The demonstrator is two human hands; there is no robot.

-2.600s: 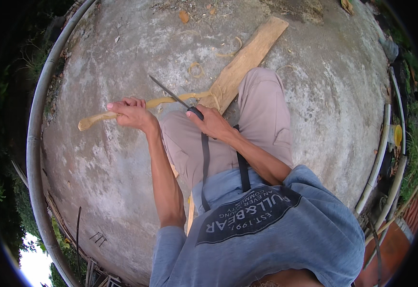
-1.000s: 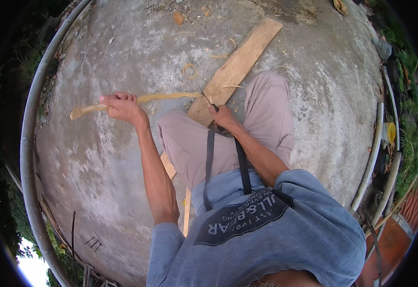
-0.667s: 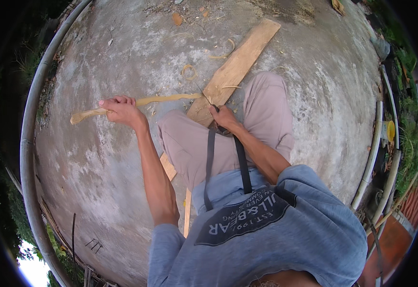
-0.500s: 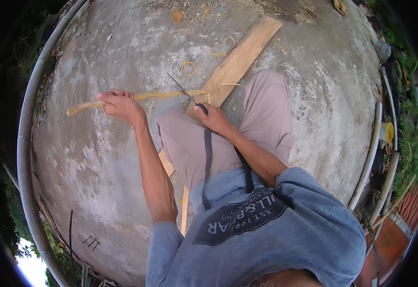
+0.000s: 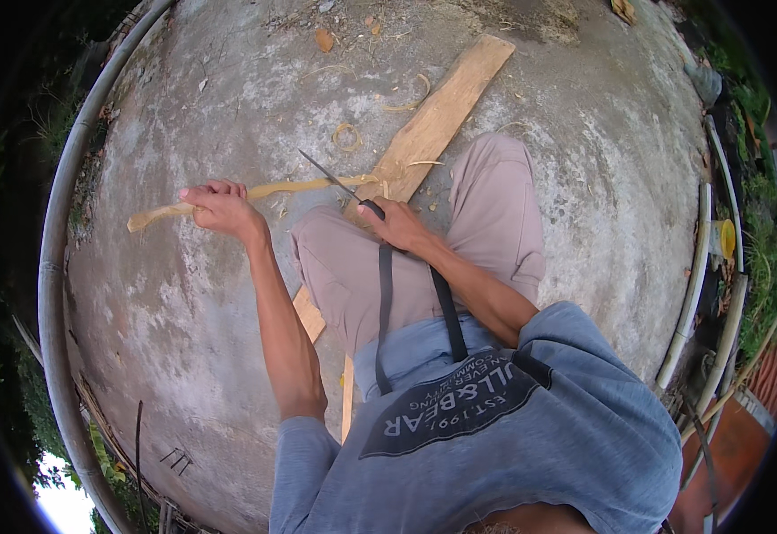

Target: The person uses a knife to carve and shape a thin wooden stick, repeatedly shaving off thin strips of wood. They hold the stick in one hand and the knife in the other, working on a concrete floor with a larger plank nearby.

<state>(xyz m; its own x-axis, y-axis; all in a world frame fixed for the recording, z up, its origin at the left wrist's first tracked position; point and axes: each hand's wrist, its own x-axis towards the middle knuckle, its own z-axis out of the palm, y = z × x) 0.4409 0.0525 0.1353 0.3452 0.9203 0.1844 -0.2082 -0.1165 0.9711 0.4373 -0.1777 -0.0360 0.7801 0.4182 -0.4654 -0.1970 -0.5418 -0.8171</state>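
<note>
My left hand (image 5: pixel 221 209) is closed around a long, thin yellowish strip (image 5: pixel 295 187), perhaps bamboo, whose wider end sticks out to its left. The strip runs right to the wooden board (image 5: pixel 442 111), passing by the blade of a knife (image 5: pixel 328 173). In my right hand (image 5: pixel 397 222) the knife's black handle is gripped, its narrow blade pointing up and left. That hand is over the board's near end, between my knees. A thin curled shaving (image 5: pixel 424 163) lies across the board. The contact between blade and strip is too small to tell.
Coiled shavings (image 5: pixel 347 137) lie on the concrete ground (image 5: pixel 175 311) left of the board. A long grey pole (image 5: pixel 50 267) borders the left side. More poles (image 5: pixel 691 294) and a yellow container (image 5: pixel 724 238) are at the right. A wooden piece (image 5: pixel 308 313) sticks out beside my left thigh.
The view has shifted slightly. Both hands keep their grips in nearly the same places; the knife's blade lies a little flatter against the strip.
</note>
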